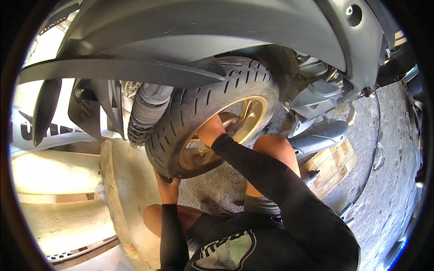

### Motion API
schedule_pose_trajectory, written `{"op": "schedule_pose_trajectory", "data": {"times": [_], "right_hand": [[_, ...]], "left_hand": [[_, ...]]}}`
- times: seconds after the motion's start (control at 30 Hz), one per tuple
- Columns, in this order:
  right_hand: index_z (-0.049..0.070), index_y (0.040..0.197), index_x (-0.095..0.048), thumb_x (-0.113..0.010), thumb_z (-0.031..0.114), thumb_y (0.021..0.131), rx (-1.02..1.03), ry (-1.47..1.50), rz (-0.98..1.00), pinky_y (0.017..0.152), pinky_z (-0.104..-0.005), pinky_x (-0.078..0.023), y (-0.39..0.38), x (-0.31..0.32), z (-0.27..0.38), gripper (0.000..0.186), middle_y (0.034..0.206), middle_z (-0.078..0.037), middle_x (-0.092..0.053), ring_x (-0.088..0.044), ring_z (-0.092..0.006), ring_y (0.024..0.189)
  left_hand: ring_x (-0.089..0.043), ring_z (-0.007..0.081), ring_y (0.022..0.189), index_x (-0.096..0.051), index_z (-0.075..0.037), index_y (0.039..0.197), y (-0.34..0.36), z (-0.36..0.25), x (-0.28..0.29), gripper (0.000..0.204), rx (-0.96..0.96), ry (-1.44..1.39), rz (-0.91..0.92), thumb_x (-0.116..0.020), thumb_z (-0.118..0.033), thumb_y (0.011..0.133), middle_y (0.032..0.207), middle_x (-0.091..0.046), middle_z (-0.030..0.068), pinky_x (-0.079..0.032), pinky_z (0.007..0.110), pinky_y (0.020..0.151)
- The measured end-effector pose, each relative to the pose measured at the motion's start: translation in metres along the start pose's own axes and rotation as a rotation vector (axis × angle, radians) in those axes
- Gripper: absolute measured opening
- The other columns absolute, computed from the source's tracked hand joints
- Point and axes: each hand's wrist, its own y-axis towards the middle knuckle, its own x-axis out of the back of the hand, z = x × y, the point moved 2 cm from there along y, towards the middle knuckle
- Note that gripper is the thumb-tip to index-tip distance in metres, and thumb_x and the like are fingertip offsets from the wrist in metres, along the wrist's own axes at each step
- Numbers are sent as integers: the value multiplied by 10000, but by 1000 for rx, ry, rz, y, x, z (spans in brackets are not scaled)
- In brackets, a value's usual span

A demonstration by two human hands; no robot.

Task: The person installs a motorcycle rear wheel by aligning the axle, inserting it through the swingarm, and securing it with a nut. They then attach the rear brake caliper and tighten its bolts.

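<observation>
A motorcycle wheel with a black grooved tyre (169,122) and a gold rim (260,115) stands tilted under dark bodywork (199,22). My left hand (168,189) is closed on the tyre's lower edge, thumb against its near side and fingers out of sight beneath. My right hand (210,131) reaches in between the rim's spokes, and its fingers are hidden there. Left of the tyre hangs a shock absorber (149,108) with a ribbed dark sleeve. A dark mudguard-like panel (135,70) overlaps the top of the tyre.
On the right lie a silver-grey exhaust muffler (318,135) and a tan cardboard box (334,165). A thin dark cable (374,158) curves across the rough concrete floor (389,180). A pale wooden board (120,180) is at my left, near my bent knee.
</observation>
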Motion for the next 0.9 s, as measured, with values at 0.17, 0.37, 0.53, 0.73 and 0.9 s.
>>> {"op": "schedule_pose_trajectory", "data": {"times": [0.17, 0.37, 0.53, 0.73, 0.9], "right_hand": [[47, 1116, -630, -534, 120, 854, -30, 37, -94, 980, -366, -408, 8, -12, -5, 289, 1166, -143, -632, -530, -324, 1151], [69, 1174, -617, -500, 147, 867, 10, -341, -84, 994, -395, -387, 28, 0, -7, 337, 1221, -120, -610, -514, -308, 1185], [80, 1262, -574, -478, 198, 878, -64, -642, 185, 1030, -402, -353, 36, 14, -12, 412, 1343, -111, -539, -461, -289, 1260], [39, 1293, -528, -550, 215, 781, -71, -451, 36, 1061, -485, -318, 22, 13, -24, 542, 1325, -163, -521, -434, -352, 1272], [29, 1241, -557, -549, 178, 763, 53, -514, -7, 1055, -493, -325, -5, 14, -34, 500, 1289, -175, -539, -453, -374, 1242]], "left_hand": [[-509, 232, 1138, -317, -21, 1382, -17, 37, -30, 705, 345, -228, -424, -724, -144, 820, 1247, -499, 157, -464, 363, 921], [-504, 340, 1143, -385, -52, 1341, -6, 68, -130, 863, 789, -829, 199, -367, -765, 856, 1262, -495, 195, -439, 484, 944], [-428, 386, 1243, -360, -59, 1378, 64, 68, -190, 980, 633, -1512, 417, -323, -845, 794, 1320, -436, 214, -377, 557, 1014], [-502, 271, 1201, -521, -116, 1271, 106, 50, -200, 757, 595, -1541, 258, -366, -740, 871, 1289, -552, 100, -399, 456, 987], [-480, 358, 1234, -447, -107, 1348, 117, 43, -207, 637, 615, -1627, 38, -390, -569, 912, 1355, -487, 114, -389, 619, 994]]}}
